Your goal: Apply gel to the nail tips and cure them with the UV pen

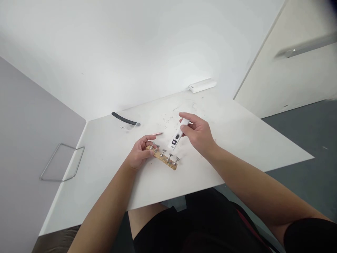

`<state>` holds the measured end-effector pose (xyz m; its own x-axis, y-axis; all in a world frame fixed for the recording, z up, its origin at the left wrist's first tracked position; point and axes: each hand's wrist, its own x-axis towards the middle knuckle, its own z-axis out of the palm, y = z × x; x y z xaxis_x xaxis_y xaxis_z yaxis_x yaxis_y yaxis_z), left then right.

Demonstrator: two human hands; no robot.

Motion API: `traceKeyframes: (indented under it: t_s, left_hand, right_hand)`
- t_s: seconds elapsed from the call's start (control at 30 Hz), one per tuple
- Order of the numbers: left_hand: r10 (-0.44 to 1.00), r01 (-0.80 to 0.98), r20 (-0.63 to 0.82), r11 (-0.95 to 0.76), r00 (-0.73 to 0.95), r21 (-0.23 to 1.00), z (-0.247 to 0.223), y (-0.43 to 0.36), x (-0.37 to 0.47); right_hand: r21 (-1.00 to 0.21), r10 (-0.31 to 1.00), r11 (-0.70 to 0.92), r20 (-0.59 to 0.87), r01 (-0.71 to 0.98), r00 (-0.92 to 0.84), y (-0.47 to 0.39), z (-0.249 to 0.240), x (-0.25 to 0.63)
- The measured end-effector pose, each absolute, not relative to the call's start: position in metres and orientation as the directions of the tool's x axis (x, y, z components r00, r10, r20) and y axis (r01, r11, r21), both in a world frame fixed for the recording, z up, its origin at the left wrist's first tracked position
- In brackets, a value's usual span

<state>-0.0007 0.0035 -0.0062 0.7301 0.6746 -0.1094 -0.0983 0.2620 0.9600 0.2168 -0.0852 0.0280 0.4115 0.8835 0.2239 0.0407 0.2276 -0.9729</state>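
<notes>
My left hand (140, 153) grips one end of a nail tip stand (164, 159), a yellowish wooden strip with wavy edges and several small silver posts standing up from it. The strip slants down to the right, tilted above the table. In my right hand (198, 133) is a slim white handheld nail lamp (178, 135) with a dark oval button and a small dark display. Its lower end points at the posts, a short gap from them. Whether it is lit I cannot tell. Behind my left fingers lies a thin pinkish pen-like stick (158, 133).
On the white table (237, 140), a curved black nail file (123, 118) lies at the back left beside a small clear piece. A white power strip (202, 85) rests against the wall. Small specks dot the tabletop. At the left stands a metal wire frame (63, 163).
</notes>
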Motion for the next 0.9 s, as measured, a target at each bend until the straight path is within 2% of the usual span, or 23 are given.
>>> traceKeyframes:
  t_s: [0.9]
  left_hand:
    - [0.711,-0.092,-0.095,0.22,0.696,0.971,-0.0075,0.0047,-0.0007]
  right_hand:
    - [-0.973,0.88,0.221,0.225,0.06,0.418,-0.0852,0.0277,0.2171]
